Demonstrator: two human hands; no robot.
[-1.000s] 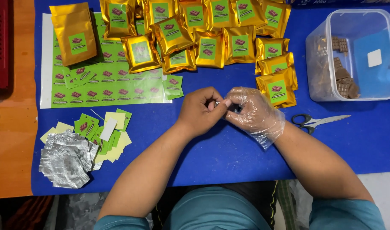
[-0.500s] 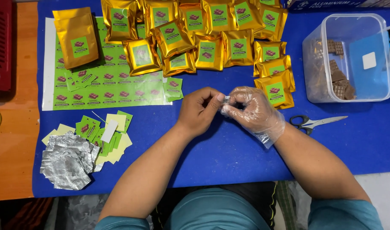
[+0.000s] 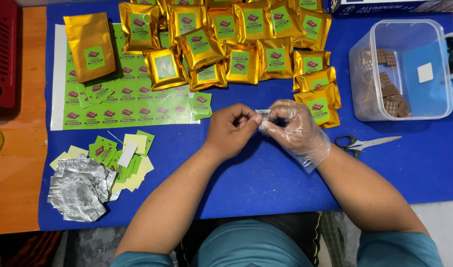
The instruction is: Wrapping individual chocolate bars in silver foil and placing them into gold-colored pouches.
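My left hand (image 3: 230,129), bare, and my right hand (image 3: 294,129), in a clear plastic glove, meet over the blue mat (image 3: 266,183). Both pinch a small silver foil-wrapped piece (image 3: 262,114) between their fingertips. Just beyond them lies a heap of gold pouches (image 3: 226,42) with green labels. One gold pouch (image 3: 90,45) lies apart at the far left on a sheet of green stickers (image 3: 122,101).
A clear plastic tub (image 3: 402,69) with brown chocolate pieces stands at the right. Scissors (image 3: 362,144) lie beside my right wrist. Foil squares (image 3: 80,188) and loose cut labels (image 3: 120,151) sit at the near left. A red device (image 3: 1,54) stands on the wooden table at the far left.
Both hands have stayed together over the mat, and the fingers have shifted slightly on the small foil piece. Nothing else has moved.
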